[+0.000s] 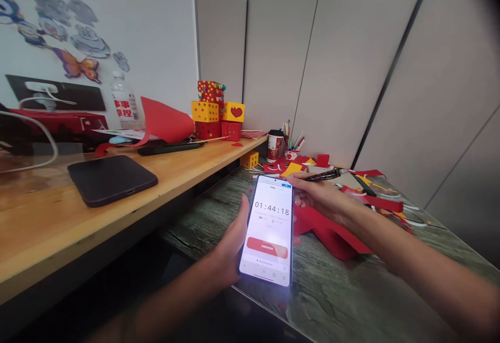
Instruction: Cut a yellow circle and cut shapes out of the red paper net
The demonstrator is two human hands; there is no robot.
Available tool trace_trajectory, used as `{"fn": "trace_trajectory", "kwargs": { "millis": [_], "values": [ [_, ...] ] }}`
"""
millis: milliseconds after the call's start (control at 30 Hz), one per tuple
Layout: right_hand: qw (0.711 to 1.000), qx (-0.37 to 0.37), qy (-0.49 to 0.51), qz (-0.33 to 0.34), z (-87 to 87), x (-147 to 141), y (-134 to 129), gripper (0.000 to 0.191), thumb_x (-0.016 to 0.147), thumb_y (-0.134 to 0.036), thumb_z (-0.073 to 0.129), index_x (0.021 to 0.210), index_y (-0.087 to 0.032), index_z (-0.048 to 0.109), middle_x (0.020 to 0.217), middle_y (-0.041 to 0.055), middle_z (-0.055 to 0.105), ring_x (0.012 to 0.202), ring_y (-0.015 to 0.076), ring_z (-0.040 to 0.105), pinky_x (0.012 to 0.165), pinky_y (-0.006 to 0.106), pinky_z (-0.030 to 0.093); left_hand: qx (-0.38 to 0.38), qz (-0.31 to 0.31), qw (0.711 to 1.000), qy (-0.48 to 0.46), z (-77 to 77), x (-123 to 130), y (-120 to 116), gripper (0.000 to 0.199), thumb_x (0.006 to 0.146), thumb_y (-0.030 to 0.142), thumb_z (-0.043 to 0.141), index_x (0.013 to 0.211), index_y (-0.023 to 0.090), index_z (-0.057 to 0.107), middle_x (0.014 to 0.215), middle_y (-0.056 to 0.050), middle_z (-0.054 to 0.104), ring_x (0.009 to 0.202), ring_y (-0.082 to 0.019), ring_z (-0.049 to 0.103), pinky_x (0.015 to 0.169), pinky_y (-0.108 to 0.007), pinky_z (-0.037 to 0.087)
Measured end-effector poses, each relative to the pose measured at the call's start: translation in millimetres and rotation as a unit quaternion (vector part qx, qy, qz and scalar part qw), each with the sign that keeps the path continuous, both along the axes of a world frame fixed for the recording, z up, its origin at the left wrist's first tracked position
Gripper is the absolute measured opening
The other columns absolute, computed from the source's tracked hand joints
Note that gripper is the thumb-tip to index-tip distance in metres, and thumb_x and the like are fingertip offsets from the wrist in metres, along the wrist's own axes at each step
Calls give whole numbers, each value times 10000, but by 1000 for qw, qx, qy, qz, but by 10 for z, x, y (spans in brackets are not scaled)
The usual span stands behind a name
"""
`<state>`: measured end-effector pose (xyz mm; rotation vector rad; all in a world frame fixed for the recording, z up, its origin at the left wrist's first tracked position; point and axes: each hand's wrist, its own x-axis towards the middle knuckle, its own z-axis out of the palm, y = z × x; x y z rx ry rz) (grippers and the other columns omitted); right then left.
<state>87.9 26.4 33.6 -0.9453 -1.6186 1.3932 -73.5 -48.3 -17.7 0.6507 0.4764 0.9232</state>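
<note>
A lit smartphone [267,228] is held up above the grey-green table, its screen reading 01:44:18 over a red button. My left hand [230,241] grips its left side from beneath, the thumb along the edge and fingertips showing past the right edge. At the upper right corner, my right hand [310,192] pinches the phone, with its other fingers curled in. A dark, patterned pen-like thing [326,175] shows just above my right hand; whether that hand touches it I cannot tell. Red paper [339,236] lies on the table behind the phone, partly hidden.
On the raised wooden shelf [187,168] lie a black tablet-like slab [112,179] and curled red paper [166,119]. Stacked red and yellow boxes [219,111] stand farther back. A lidded cup [275,145], a pen holder [292,153] and paper scraps [385,202] occupy the table's far side.
</note>
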Motion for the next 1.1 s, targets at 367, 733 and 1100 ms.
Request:
{"fn": "trace_trajectory", "kwargs": {
  "millis": [367,733,1100],
  "values": [
    [999,39,3,-15,54,-312,127,127,725,-271,585,685,-150,571,567,-42,539,408,33,446,366,145,329,36,39,997,-46,-11,-259,52,625,832,550,209,1210,88,397,996,-128,584,889,-257,551,828,-380,352],
    [989,56,12,-137,197,-392,551,232,840,-247,480,1044,-142,515,1015,57,561,815,163,575,676,347,484,19,108,993,50,-273,-536,180,514,848,474,295,1170,85,390,1117,-152,511,980,-212,510,801,-294,356],
    [969,-15,90,-230,525,-858,1013,268,838,-249,483,1088,-151,493,1082,69,534,883,187,558,723,383,470,38,109,993,10,-360,-613,162,354,835,365,378,1049,88,430,1170,-160,482,1067,-225,462,889,-315,306]
  ]
}}
